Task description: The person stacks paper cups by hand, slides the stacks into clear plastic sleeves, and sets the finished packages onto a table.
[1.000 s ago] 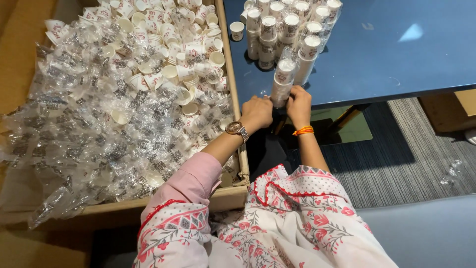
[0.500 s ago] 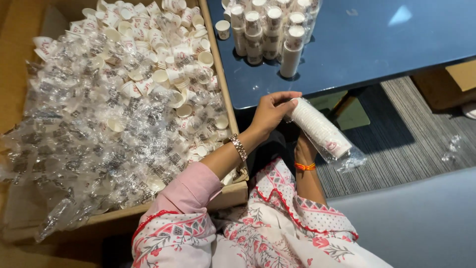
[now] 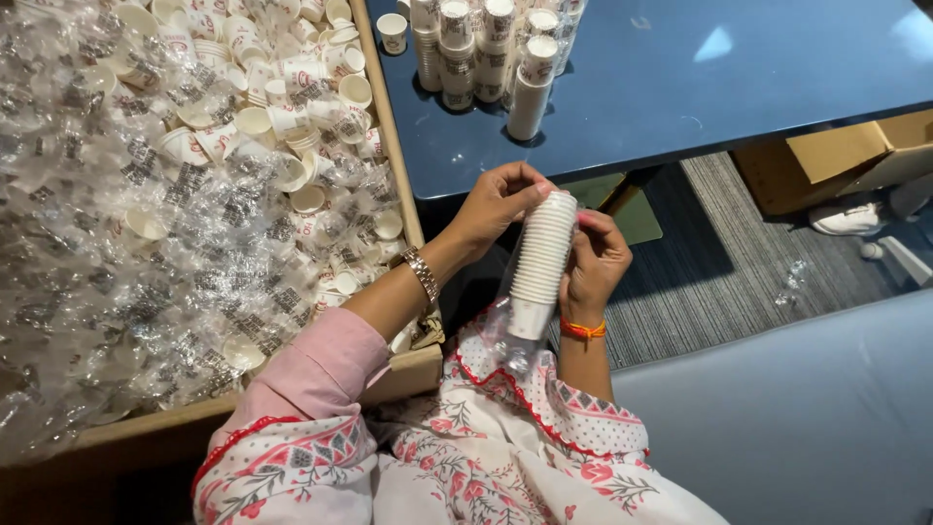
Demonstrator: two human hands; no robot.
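Note:
A tall stack of white paper cups [image 3: 540, 262] in a clear plastic sleeve is held upright over my lap. My left hand [image 3: 496, 202] grips the top end of the stack, its fingers curled over the rim. My right hand [image 3: 594, 262] clasps the stack's right side at mid-height, with an orange band on that wrist. Loose plastic wrap hangs around the bottom cups. A watch sits on my left wrist.
A big cardboard box [image 3: 408, 374] at my left is heaped with wrapped and loose paper cups. Several cup stacks [image 3: 486, 53] stand on the dark blue table [image 3: 729, 87] ahead. A cardboard carton [image 3: 855, 156] and striped carpet lie at right.
The cup stack was taken off the table edge and brought down toward my lap. It swung from tilted to upright, with both hands now closed around it.

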